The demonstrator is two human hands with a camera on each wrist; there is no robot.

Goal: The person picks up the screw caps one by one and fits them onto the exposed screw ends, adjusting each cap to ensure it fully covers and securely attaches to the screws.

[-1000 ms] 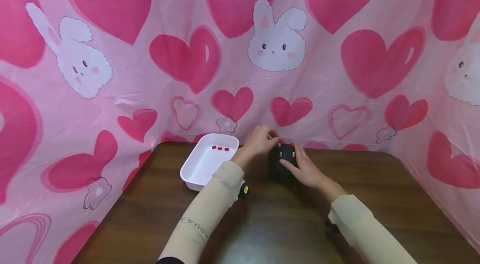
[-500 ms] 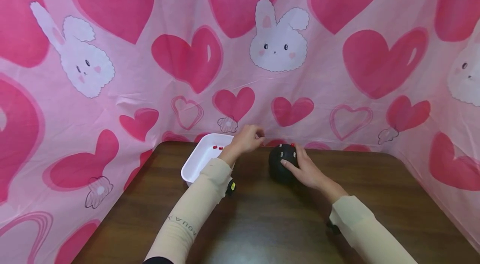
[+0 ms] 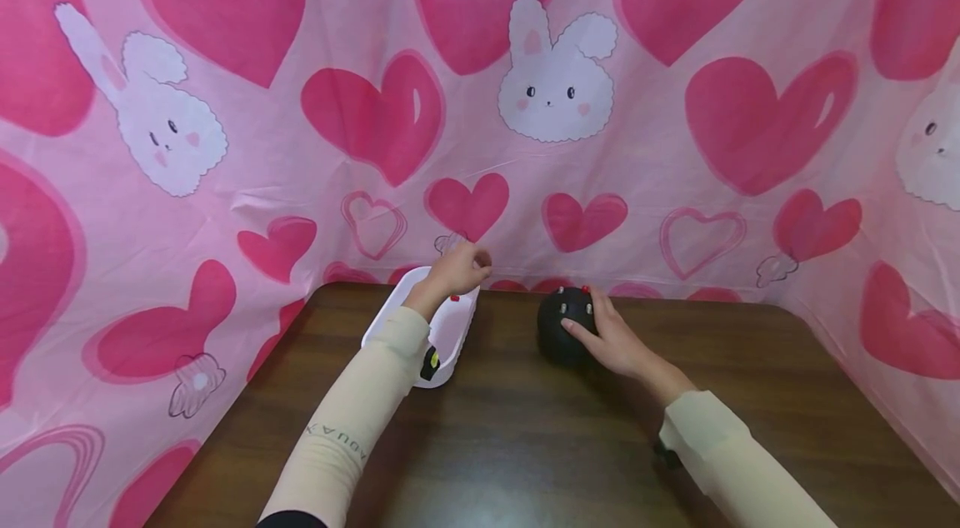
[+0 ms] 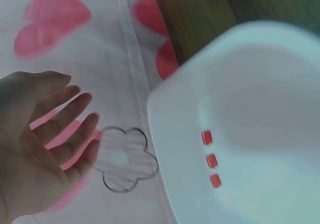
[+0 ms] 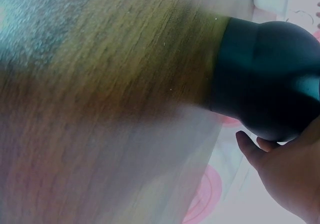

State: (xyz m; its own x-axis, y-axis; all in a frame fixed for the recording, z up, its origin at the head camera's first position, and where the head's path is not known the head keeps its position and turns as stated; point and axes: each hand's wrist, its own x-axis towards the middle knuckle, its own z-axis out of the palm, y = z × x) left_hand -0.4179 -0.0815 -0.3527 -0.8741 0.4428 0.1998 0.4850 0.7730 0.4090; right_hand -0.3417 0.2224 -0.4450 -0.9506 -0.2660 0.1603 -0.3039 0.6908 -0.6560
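My right hand [image 3: 622,341] grips the side of a black ball-shaped object [image 3: 557,341] standing on the table. Its lower part is a straight black base [image 5: 232,67], as the right wrist view shows. Several small metallic studs [image 3: 564,308] stick out of its top, along with a red piece [image 3: 586,289] by my fingertips. Over the back of a white plastic tray [image 3: 453,345] hovers my left hand [image 3: 453,268], fingers loosely bent and holding nothing. Inside the tray, three small red pieces [image 4: 212,160] lie in a row in the left wrist view.
The dark brown wooden table [image 3: 525,445] carries the tray on the left and the black object to its right. A pink cloth [image 3: 637,161] with hearts and rabbits hangs behind the table and along both sides.
My left hand has moved left, away from the black object's top, and is now over the tray. The right hand and the black object have stayed in place.
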